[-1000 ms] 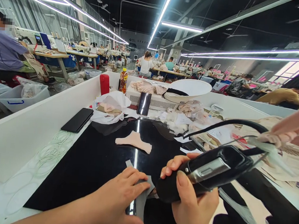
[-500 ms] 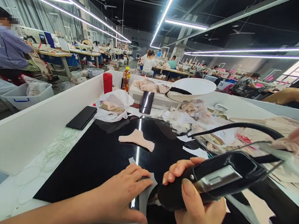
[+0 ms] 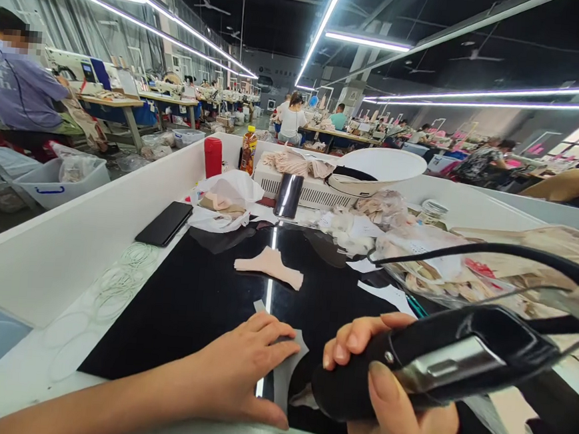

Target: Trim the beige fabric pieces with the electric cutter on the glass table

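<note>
My left hand (image 3: 237, 370) lies flat with fingers stretched out, pressing a grey fabric piece (image 3: 284, 374) on the glossy black work surface (image 3: 187, 302). My right hand (image 3: 394, 412) is wrapped round a black hand-held tool (image 3: 438, 362) with a metal plate and a black cable (image 3: 467, 251); its front end sits right beside the grey piece. A peach-coloured fabric piece (image 3: 268, 265) lies farther back on the black surface.
A black phone (image 3: 165, 223) lies at the left edge. At the back stand a red bottle (image 3: 213, 157), a drink bottle (image 3: 248, 150), a white machine (image 3: 311, 191), a white bowl shape (image 3: 381, 167) and heaps of fabric (image 3: 417, 254). Other people sit at tables beyond.
The view has tilted slightly, so both hands and the tool sit a little lower and to the right in the picture. The hands keep the same hold on fabric and tool.
</note>
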`<state>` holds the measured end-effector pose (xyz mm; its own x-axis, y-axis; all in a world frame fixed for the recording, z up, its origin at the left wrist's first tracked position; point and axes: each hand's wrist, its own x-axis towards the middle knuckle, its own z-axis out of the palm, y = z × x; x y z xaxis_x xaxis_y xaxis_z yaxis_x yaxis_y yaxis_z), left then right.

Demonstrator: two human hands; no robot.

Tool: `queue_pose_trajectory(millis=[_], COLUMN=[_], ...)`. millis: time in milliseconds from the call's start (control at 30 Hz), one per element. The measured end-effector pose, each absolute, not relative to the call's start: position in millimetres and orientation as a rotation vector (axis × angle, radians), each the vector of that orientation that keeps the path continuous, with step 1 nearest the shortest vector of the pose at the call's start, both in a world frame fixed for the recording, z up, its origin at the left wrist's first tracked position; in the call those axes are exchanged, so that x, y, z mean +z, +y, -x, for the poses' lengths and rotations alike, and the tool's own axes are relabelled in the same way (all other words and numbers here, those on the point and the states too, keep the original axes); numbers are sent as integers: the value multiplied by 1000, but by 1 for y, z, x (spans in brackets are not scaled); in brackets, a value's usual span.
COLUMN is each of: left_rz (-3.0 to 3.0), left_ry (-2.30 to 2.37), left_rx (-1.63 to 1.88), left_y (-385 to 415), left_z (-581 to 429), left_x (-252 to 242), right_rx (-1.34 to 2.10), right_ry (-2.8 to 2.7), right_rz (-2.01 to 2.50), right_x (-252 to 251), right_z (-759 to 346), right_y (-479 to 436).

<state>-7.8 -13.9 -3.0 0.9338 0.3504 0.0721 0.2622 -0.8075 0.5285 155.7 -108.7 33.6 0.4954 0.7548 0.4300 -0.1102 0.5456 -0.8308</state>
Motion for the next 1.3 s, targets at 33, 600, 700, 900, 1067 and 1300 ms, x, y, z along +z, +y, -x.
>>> queue_pose_trajectory(millis=[33,600,700,900,1067,1300], left_rz=[-2557,-2478,-2450,-2457,-2466,-2472], left_ry=[436,423,444,462,380,308], left_rx=[225,299,406,519,488,514], left_y=[-14,-10,-7,-3,-9,-10], left_z=[8,9,10,9,7,7], left_x=[-3,-2,-5,-12,-11,-12], right_rx=[608,595,562,445,306,382], right_ry=[-908,-909,-880,-781,-758,-739], right_rz=[833,878,898,961,1018,973], right_x=[33,34,38,49,50,52], right_z=[-156,-159,-168,-186,-202,-185], right_y=[-110,-115,-115,-108,-97,-89])
